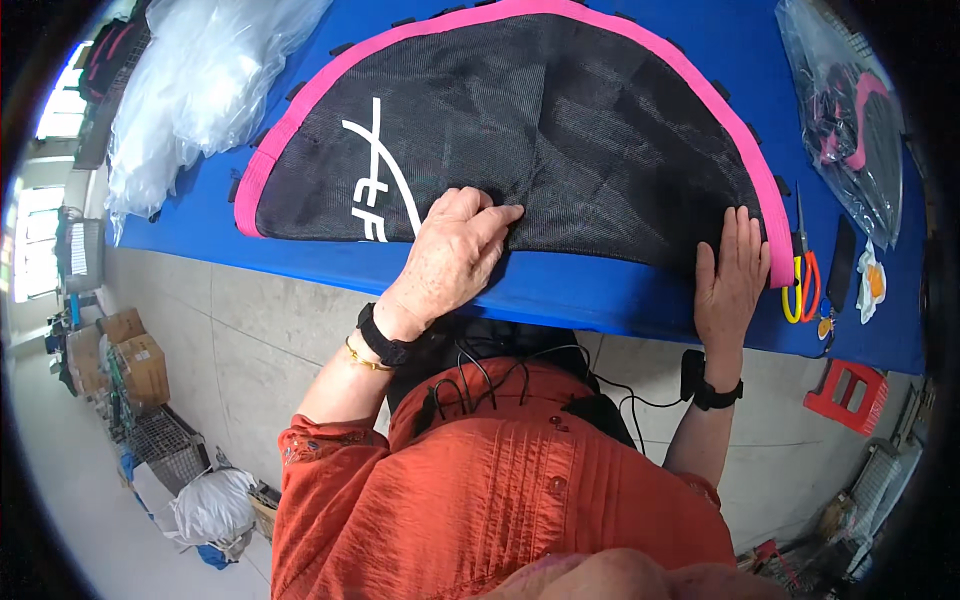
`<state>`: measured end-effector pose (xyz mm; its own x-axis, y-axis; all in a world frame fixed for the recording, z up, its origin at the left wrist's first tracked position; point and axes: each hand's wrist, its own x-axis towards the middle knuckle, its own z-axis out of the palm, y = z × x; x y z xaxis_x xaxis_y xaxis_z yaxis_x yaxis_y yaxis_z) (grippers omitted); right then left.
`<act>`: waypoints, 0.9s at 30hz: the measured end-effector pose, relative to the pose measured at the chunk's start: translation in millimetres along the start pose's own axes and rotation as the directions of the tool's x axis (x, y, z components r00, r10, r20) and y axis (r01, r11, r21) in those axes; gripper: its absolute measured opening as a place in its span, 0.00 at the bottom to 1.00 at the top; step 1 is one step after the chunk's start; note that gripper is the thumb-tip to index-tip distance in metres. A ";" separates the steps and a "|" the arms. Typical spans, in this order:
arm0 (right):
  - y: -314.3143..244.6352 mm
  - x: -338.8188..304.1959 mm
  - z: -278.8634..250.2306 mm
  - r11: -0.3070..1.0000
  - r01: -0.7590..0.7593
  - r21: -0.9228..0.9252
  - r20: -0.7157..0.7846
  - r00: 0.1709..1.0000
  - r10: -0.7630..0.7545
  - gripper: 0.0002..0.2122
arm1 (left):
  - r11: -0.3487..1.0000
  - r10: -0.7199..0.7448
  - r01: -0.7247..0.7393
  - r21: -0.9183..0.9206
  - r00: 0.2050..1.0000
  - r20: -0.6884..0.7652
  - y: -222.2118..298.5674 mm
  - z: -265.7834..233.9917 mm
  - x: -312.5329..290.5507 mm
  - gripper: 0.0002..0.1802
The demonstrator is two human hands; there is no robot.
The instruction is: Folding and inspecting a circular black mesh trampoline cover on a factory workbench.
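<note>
A black mesh mat (600, 130) with a wide pink border lies folded into a half-round on the blue table, its straight fold along the near edge. Small black tabs stick out around the curved rim, and white lettering shows on its left part. Near the middle of the fold, my left hand (455, 250) has its fingers curled together on the mesh; its fingertips are partly hidden. My right hand (735, 275) lies flat with fingers stretched out on the mat's right corner, beside the pink border.
Scissors (803, 285) with yellow and red handles lie right of the mat, beside a crumpled white wrapper (871, 284). Clear plastic bags (205, 90) pile at the back left; a bagged black-and-pink item (850, 130) sits back right. A red stool (846, 396) stands on the floor.
</note>
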<state>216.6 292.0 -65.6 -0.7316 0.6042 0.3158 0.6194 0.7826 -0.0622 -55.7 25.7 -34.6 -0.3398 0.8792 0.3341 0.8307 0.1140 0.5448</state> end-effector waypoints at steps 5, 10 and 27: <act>-0.9 1.5 -1.5 1.000 -0.005 0.005 0.007 1.000 0.005 0.29 | 0.994 -0.106 0.106 -0.016 0.994 -0.038 0.6 2.0 5.4 0.07; 0.2 1.6 -0.6 1.000 0.004 -0.003 0.002 1.000 -0.004 0.29 | 0.976 -0.217 0.217 -0.017 0.975 -0.043 1.8 9.0 15.7 0.12; 0.7 1.0 0.9 1.000 0.004 0.012 -0.006 1.000 -0.004 0.29 | 0.960 -0.258 0.264 0.098 0.963 -0.072 -1.6 20.0 26.2 0.13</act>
<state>216.0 293.3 -66.2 -0.7323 0.6003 0.3215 0.6132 0.7867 -0.0721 -57.2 57.8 -42.2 -0.5735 0.7842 0.2370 0.7504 0.3868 0.5360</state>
